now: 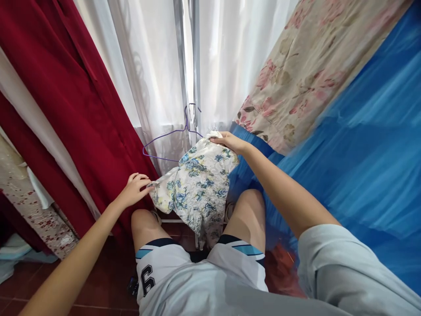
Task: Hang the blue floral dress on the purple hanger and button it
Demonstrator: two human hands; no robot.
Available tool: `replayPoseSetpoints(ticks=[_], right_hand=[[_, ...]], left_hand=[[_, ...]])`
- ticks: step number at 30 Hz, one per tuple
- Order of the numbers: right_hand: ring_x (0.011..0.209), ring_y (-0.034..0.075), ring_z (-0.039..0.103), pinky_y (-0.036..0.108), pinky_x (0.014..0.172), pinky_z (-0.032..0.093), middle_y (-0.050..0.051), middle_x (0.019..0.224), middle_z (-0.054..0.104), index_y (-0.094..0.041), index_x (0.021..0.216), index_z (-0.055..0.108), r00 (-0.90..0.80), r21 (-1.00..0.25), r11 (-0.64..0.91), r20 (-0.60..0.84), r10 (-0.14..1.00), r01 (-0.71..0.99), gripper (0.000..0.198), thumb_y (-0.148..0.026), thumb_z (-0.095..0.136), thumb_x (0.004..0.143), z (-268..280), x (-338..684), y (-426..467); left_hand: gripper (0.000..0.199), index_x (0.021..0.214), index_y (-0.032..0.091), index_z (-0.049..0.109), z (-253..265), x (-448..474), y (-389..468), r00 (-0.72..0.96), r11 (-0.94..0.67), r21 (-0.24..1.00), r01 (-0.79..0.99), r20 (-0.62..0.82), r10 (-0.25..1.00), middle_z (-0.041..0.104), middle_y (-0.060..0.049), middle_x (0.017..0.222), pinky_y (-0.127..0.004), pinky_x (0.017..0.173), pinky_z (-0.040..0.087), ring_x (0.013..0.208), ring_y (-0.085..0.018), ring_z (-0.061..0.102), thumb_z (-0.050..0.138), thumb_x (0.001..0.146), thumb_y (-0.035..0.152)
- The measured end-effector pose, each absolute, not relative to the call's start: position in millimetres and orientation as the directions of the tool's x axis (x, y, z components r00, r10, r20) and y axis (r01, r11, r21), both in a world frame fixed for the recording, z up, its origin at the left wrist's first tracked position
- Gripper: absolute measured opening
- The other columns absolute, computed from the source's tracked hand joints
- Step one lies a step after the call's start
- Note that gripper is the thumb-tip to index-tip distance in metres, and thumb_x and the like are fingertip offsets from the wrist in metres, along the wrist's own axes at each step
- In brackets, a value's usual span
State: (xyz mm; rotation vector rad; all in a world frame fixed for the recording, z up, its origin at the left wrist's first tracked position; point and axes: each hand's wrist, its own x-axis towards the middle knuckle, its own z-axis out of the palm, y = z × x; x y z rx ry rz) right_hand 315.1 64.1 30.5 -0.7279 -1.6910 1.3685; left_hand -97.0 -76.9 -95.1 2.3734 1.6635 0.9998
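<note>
The floral garment (204, 188) is slung between the person's two hands, above and between the knees, its body drooping below the fingers. From over here I see the purple hanger (186, 127) just beyond it: the long axis runs crosswise, its bare left end a little past the left fingers, away from the body, while its right end disappears behind the cloth toward the right fingers. So the left hand (134, 190) is nearer the uncovered end, the right hand (231, 141) nearer the covered one. The right thumb and fingers are closed on the garment's upper edge; the left thumb and fingertips pinch its outer corner, the other fingers loosely bent. The hook stands up before a grey pole (196, 66); whether it's caught on anything, I can't tell.
</note>
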Motion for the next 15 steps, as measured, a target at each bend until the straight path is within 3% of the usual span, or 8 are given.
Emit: replayPoseSetpoints(ticks=[3, 7, 10, 13, 15], right_hand=[[0.066, 0.016, 0.066, 0.028, 0.064, 0.053, 0.006, 0.08, 0.075, -0.011, 0.089, 0.074, -0.534, -0.965, 0.259, 0.24, 0.811, -0.039, 0.03, -0.027, 0.084, 0.065, 39, 319, 65], [0.064, 0.017, 0.067, 0.031, 0.065, 0.055, 0.007, 0.078, 0.075, -0.01, 0.087, 0.074, -0.501, -0.971, 0.239, 0.221, 0.837, -0.028, 0.024, -0.023, 0.083, 0.069, 43, 317, 63], [0.062, 0.02, 0.068, 0.033, 0.062, 0.057, 0.009, 0.08, 0.075, -0.01, 0.093, 0.073, -0.512, -0.988, 0.153, 0.15, 0.846, -0.037, 0.027, -0.024, 0.082, 0.072, 40, 317, 61], [0.061, 0.021, 0.069, 0.033, 0.058, 0.058, 0.009, 0.079, 0.075, -0.012, 0.098, 0.071, -0.594, -0.999, 0.029, 0.051, 0.803, -0.045, 0.029, -0.029, 0.08, 0.076, 36, 315, 58], [0.063, 0.022, 0.069, 0.034, 0.059, 0.059, 0.009, 0.078, 0.075, -0.013, 0.098, 0.07, -0.586, -0.995, 0.032, 0.079, 0.807, -0.09, 0.027, -0.027, 0.079, 0.077, 32, 314, 55]], left_hand=[[0.016, 0.084, 0.03, 0.071, -83, -122, -42, 0.103, -0.269, 0.401, 0.876, 0.39, 0.915, 0.071, -0.006, 0.097, -0.049, 0.107, 0.026, 0.106, -0.031, 0.055, 0.057, 0.076, 0.032], [0.025, 0.092, 0.028, 0.07, -33, -129, 5, -0.069, -0.167, 0.438, 0.883, 0.474, 0.878, 0.07, -0.006, 0.108, -0.044, 0.098, 0.034, 0.11, -0.032, 0.051, 0.053, 0.074, 0.023], [0.021, 0.084, 0.022, 0.07, 10, -109, 31, -0.14, -0.221, 0.568, 0.793, 0.523, 0.841, 0.07, -0.007, 0.099, -0.037, 0.092, 0.04, 0.099, -0.027, 0.054, 0.053, 0.072, 0.02], [0.021, 0.083, 0.016, 0.069, 37, -77, 48, -0.176, -0.353, 0.733, 0.582, 0.537, 0.825, 0.067, -0.006, 0.08, -0.031, 0.079, 0.044, 0.079, -0.02, 0.055, 0.053, 0.071, 0.022], [0.025, 0.088, 0.014, 0.069, 44, -58, 53, -0.187, -0.379, 0.783, 0.493, 0.521, 0.833, 0.064, -0.004, 0.074, -0.029, 0.071, 0.044, 0.071, -0.018, 0.054, 0.058, 0.067, 0.023]])
